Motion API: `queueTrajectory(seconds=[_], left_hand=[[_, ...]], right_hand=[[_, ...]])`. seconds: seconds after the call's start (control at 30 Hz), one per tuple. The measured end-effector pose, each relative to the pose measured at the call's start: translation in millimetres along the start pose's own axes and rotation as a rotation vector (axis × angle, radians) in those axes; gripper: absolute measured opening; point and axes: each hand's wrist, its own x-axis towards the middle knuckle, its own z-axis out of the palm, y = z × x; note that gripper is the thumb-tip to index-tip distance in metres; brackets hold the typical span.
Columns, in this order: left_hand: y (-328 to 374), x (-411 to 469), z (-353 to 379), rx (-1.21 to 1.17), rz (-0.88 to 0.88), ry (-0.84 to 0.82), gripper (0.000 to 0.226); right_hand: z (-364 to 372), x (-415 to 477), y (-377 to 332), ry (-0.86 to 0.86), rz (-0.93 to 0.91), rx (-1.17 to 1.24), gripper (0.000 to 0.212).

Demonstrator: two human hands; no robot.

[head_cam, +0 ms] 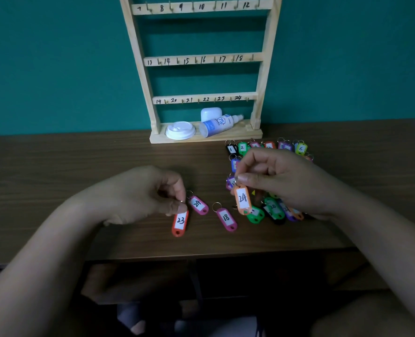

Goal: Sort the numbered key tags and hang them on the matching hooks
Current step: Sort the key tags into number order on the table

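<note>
Tags: red 23 is sitting under the left grip, low at the tabletop; orange 24 is dangling from the right grip, beside the pile.
Grips: each is pinching its tag's ring between thumb and fingertip.
Rack: is standing at the back, its visible hooks bare.
Mix-up risk: pink tag is also seeming to read 24, so the wrong one could be heading for the 24 hook.
Drop risk: such thin pinches may be letting rings slip near small hooks.
Knock risk: bottle is lying just under the bottom row.
</note>
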Motion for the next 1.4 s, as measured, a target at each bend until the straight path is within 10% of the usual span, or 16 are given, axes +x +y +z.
queueTrajectory(seconds=[0.37, 1.4], left_hand=[[53, 31, 31, -0.353, 0.084, 0.131, 0.012], [145, 131, 145, 0.119, 0.185, 0.366, 0.016]], right_hand=[[-41, -27, 17, 0.141, -0.013, 0.031, 0.007], [-114, -68, 91, 0.166, 0.103, -0.244, 0.018]])
